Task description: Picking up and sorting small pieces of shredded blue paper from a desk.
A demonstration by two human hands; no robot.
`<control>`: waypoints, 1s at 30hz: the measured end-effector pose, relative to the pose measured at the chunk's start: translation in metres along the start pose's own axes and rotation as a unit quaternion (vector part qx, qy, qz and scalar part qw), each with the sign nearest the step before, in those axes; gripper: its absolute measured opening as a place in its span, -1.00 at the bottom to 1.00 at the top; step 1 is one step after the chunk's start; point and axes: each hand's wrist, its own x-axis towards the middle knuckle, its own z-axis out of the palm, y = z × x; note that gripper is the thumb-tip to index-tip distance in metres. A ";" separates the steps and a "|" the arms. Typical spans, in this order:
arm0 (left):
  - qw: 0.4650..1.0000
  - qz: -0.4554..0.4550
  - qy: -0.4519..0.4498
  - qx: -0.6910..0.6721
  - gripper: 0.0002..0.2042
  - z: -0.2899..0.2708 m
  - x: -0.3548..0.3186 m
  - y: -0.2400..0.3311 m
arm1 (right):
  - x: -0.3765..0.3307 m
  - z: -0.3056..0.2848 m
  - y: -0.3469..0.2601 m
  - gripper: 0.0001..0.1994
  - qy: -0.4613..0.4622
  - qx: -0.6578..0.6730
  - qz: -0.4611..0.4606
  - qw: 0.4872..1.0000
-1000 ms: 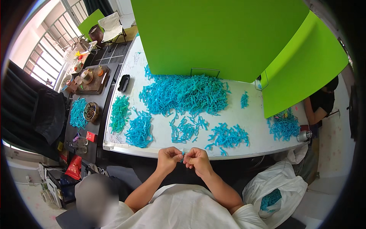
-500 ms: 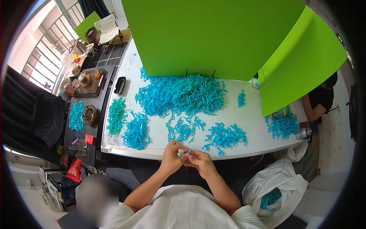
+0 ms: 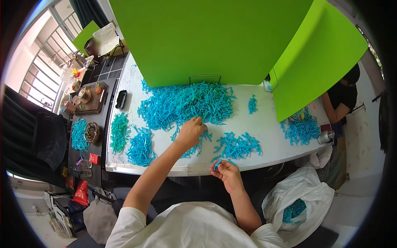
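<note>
Your right hand (image 3: 228, 176) pinches a blue piece (image 3: 218, 164) between thumb and fingers, at the near edge of the white desk (image 3: 258, 128). Your left hand (image 3: 191, 132), fingers bent downward, is over the loose pieces (image 3: 193, 152) before the large heap (image 3: 165, 105); fingertips hidden, cannot tell its opening or hold.

Left arm (image 3: 157, 175) outstretched, left hand (image 3: 192, 132) palm-down and perhaps curled, right hand (image 3: 226, 171) farther back in a pinch.
</note>
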 end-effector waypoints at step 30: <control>0.990 -0.061 -0.070 -0.103 -0.91 -0.021 -0.024 -0.018 | 0.010 0.025 0.005 -0.79 0.029 -0.062 -0.012 0.998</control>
